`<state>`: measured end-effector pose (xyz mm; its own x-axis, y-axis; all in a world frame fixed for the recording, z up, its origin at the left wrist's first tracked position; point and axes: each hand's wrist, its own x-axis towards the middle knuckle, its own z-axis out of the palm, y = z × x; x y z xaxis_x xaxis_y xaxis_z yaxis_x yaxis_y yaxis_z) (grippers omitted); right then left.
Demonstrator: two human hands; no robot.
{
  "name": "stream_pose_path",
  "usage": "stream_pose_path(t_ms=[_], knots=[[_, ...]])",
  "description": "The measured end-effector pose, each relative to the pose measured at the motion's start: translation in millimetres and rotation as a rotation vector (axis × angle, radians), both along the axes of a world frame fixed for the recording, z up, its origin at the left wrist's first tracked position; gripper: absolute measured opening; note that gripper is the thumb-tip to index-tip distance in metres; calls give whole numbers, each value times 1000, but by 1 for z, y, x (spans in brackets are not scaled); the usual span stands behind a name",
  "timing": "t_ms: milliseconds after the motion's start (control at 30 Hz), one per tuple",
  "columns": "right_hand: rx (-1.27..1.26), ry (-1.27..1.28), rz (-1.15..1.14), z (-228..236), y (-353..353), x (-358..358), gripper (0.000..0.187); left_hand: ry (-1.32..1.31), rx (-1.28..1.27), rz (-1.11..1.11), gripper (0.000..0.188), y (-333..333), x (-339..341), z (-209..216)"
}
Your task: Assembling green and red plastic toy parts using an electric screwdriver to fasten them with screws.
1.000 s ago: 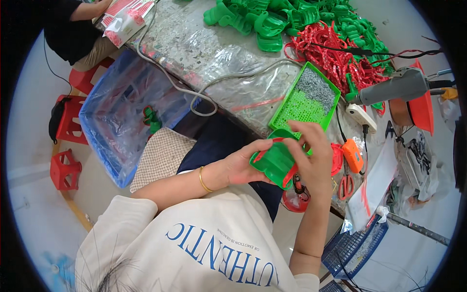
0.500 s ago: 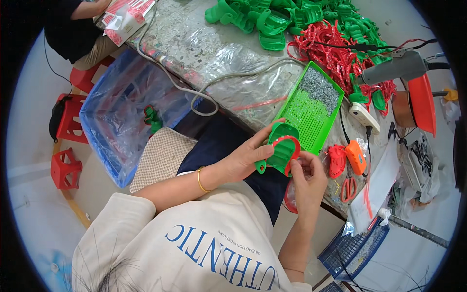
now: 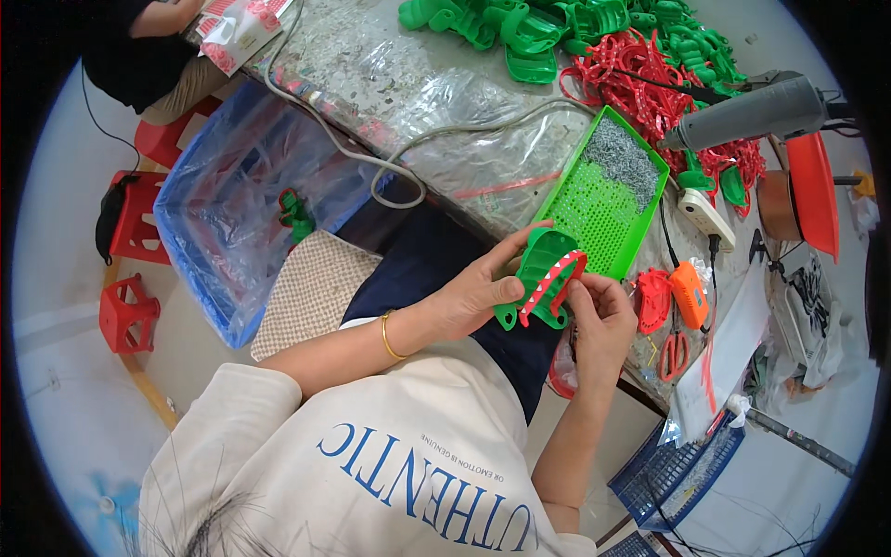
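Note:
My left hand (image 3: 475,295) is closed around the left side of a green plastic jaw-shaped shell (image 3: 546,249), held above my lap. Across the shell stands a curved red strip with white teeth (image 3: 551,280). My right hand (image 3: 605,320) pinches the right end of this strip with thumb and fingers. Just beyond my hands, a bright green perforated tray (image 3: 594,243) rests on the table, holding small clear pieces and a heap of grey metal bits.
Green shells (image 3: 531,37) and tangled red strips (image 3: 620,74) pile up at the back. A grey electric tool (image 3: 747,113) juts in from the right. Scissors (image 3: 674,356) lie near the table edge. A blue plastic-lined bin (image 3: 200,232) stands at left; another person (image 3: 172,65) sits behind it.
The red strip has been tilted up on the green shell, so its white teeth now show. My right hand has shifted slightly right with the strip's end.

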<state>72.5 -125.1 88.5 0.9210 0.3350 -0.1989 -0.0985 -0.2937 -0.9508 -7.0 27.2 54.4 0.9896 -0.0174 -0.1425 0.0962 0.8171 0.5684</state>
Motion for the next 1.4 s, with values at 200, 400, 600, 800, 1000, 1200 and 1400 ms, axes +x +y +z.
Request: stream_pose_path(t_ms=[200, 400, 600, 800, 1000, 1200, 1400], knots=[[20, 4, 10, -4, -1, 1, 11, -14, 5, -15, 113, 0, -1, -1], [-2, -1, 3, -1, -1, 0, 11, -26, 43, -31, 111, 1, 0, -5], [-127, -55, 2, 0, 4, -4, 9, -30, 141, -49, 105, 2, -1, -10], [-112, -95, -31, -6, 6, -5, 8, -14, 172, -46, 90, 2, -3, -11], [-101, -79, -24, -12, -1, -2, 8, 8, 127, -36, 70, 0, -4, -13], [171, 179, 142, -1, -2, -2, 35, 126, -510, -257, 71, 1, -10, -37], [320, 376, 127, -11, -2, -6, 46, 142, -672, -236, 75, -2, -14, -37]])
